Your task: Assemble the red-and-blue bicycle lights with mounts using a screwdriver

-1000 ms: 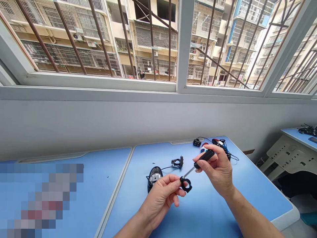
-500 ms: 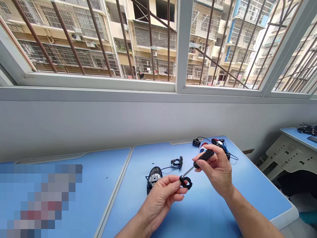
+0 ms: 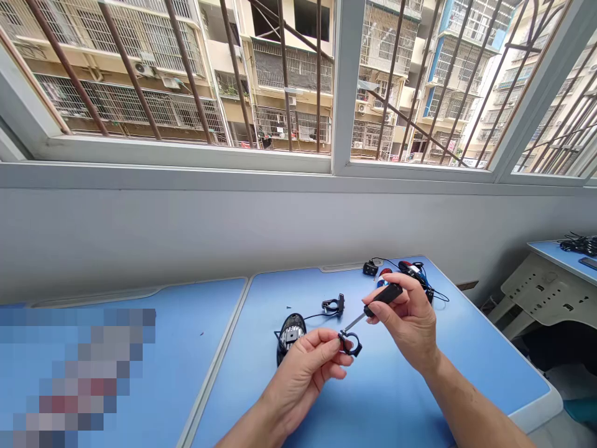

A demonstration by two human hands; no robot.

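Landmark = the blue flat-topped surface w/ pale rounded edging (image 3: 396, 398). Behind it, a grey-white wall (image 3: 186, 230) w/ a white-framed window (image 3: 342, 93) above, brown bars across the panes. R of the surface, apart from it: a 2nd blue-topped desk w/ a pale perforated panel (image 3: 541, 292), black cable bundle (image 3: 581, 242) on top.

Over the surface's middle, L hand (image 3: 310, 367): thumb + fingers pinching the small black open ring-shaped clamp (image 3: 352, 343) by its screw end; ring part sticks out past the fingertips, clear of the surface. R hand (image 3: 410, 317), also over the surface, to the R of the clamp: fingertips closed round the black handle of the screwdriver w/ thin metal shaft (image 3: 386, 298); shaft slants down-left, tip at the clamp's screw end.

On the surface, just beyond L hand & partly hidden by it: black oval lamp-like unit w/ silvery ribbed insert (image 3: 291, 333). Its thin black cable runs to a black bracket w/ round opening (image 3: 332, 305), farther back. Surface's far R corner: tangled black, red + blue parts w/ wires (image 3: 420, 277), partly behind R hand; small black box-shaped piece (image 3: 370, 268) just L of them.
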